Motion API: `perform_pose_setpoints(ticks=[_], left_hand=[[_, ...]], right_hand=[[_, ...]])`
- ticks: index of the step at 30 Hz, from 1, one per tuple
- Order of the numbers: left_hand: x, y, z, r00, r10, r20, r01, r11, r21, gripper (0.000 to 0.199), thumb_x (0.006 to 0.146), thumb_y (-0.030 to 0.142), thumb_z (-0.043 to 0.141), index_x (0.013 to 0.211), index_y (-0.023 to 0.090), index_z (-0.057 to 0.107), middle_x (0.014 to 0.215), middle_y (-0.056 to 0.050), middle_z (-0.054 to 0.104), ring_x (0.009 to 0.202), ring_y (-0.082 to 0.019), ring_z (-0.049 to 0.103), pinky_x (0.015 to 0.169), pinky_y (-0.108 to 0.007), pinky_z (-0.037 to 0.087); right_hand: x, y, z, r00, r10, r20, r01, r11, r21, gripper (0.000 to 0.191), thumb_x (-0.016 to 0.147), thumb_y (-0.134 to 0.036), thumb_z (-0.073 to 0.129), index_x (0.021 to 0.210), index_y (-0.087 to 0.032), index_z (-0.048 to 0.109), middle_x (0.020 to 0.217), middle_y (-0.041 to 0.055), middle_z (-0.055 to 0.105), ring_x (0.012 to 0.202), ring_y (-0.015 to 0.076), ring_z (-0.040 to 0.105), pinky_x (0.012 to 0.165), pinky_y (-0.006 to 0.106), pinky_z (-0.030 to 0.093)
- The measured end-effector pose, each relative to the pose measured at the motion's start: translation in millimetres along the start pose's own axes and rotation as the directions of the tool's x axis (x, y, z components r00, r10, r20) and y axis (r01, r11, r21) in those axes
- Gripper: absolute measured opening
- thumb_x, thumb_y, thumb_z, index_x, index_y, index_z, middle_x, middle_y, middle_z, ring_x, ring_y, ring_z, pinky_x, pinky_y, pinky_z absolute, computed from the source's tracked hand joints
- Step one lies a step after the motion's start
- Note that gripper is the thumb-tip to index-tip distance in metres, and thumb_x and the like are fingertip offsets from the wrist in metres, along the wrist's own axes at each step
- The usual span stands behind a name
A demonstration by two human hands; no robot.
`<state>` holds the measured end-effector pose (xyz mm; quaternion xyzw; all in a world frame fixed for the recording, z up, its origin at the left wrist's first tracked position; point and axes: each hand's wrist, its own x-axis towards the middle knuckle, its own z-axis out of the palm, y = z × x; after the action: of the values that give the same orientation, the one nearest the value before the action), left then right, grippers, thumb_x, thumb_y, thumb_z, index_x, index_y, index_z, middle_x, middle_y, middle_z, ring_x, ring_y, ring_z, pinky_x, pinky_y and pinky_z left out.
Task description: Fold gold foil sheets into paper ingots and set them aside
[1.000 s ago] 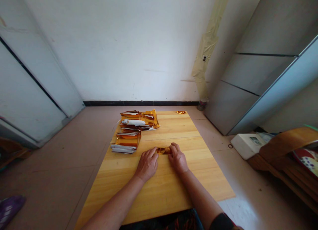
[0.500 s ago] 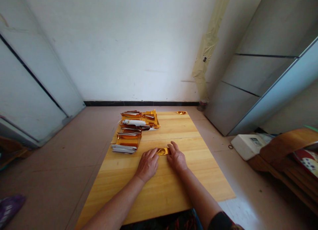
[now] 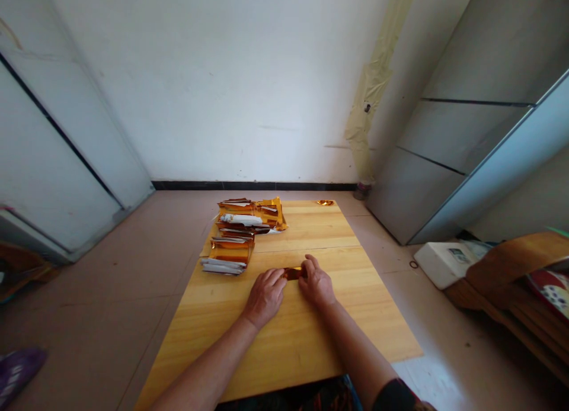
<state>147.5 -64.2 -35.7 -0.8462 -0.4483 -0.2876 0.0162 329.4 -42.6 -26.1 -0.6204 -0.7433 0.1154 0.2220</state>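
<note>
A small strip of shiny gold foil [image 3: 292, 273] lies low over the wooden table between my two hands. My left hand [image 3: 265, 295] has its curled fingers closed on the strip's left end. At the right end, the fingers of my right hand [image 3: 316, 283] grip it, with the index finger raised a little. My fingertips cover both ends of the foil. Beyond my left hand is a stack of folded gold foil packets with white paper edges [image 3: 224, 266], and behind it a larger pile of the same [image 3: 253, 215].
The pale wooden table [image 3: 355, 334] stands on a tiled floor before a white wall. A scrap of gold foil [image 3: 325, 202] rests at its far right corner. To the right are a grey fridge [image 3: 427, 144], a white box [image 3: 440, 263] and a wooden seat [image 3: 511, 269].
The foil strip between my hands has turned from bright gold to a darker look, as if tilted or folded. Both hands stay in nearly the same place.
</note>
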Motion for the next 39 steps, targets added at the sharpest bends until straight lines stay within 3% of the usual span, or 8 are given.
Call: perform_pose_setpoints(ticks=[10,17,25,29,34,39], left_hand=[[-3,-2,4.0,1.000,0.022,-0.005,-0.023,0.997,-0.074,0.055,0.077,0.002,0.039,0.130,0.017,0.038,0.106,-0.010,0.059,0.098,-0.021,0.053,0.088,-0.039,0.046],[1,2,-0.8,0.997,0.032,0.067,-0.026,0.996,-0.090,0.037,0.075,0.003,0.043,0.106,0.019,0.056,0.101,-0.008,0.061,0.098,-0.020,0.053,0.088,-0.037,0.043],[5,5,-6.3,0.995,-0.009,0.096,0.012,1.000,-0.023,0.026,0.079,0.008,0.048,0.099,0.021,0.058,0.107,-0.006,0.061,0.102,-0.020,0.052,0.089,-0.037,0.040],[5,4,-4.2,0.995,-0.012,0.098,0.012,1.000,-0.005,0.020,0.082,0.012,0.049,0.097,0.021,0.059,0.108,-0.005,0.061,0.101,-0.020,0.053,0.086,-0.036,0.042],[5,3,-2.1,0.995,-0.001,0.100,0.001,1.000,0.001,0.021,0.081,0.011,0.050,0.096,0.022,0.060,0.112,-0.005,0.061,0.105,-0.020,0.052,0.088,-0.037,0.041],[3,3,-3.1,0.996,-0.021,0.087,0.021,1.000,-0.003,0.023,0.079,0.009,0.051,0.094,0.022,0.062,0.115,-0.004,0.061,0.108,-0.021,0.051,0.090,-0.039,0.039]], right_hand=[[-6,1,1,0.995,-0.055,-0.078,0.059,0.997,0.051,0.019,0.074,-0.012,0.047,0.091,-0.022,0.048,0.133,0.0075,0.048,0.088,0.0147,0.064,0.069,0.023,0.048],[-10,1,-1,0.994,-0.068,-0.081,0.069,0.998,0.010,0.017,0.077,-0.012,0.047,0.090,-0.021,0.052,0.134,0.0070,0.048,0.078,0.0122,0.065,0.066,0.021,0.048],[-14,3,-4,0.991,-0.120,-0.054,0.117,0.992,-0.052,0.021,0.079,-0.012,0.045,0.096,-0.021,0.054,0.135,0.0046,0.047,0.077,0.0102,0.063,0.063,0.018,0.046],[-16,5,-6,0.989,-0.132,-0.066,0.128,0.990,-0.055,0.020,0.082,-0.012,0.044,0.093,-0.022,0.057,0.125,0.0019,0.054,0.078,0.0092,0.062,0.063,0.016,0.043],[-17,13,-13,0.992,-0.127,-0.018,0.125,0.990,-0.072,0.018,0.085,-0.015,0.045,0.085,-0.023,0.061,0.096,0.0007,0.064,0.078,0.0106,0.061,0.064,0.015,0.042],[-15,27,-20,0.979,-0.201,0.022,0.201,0.980,0.010,0.020,0.084,-0.014,0.049,0.088,-0.025,0.065,0.097,0.0004,0.064,0.082,0.0103,0.061,0.071,0.015,0.043]])
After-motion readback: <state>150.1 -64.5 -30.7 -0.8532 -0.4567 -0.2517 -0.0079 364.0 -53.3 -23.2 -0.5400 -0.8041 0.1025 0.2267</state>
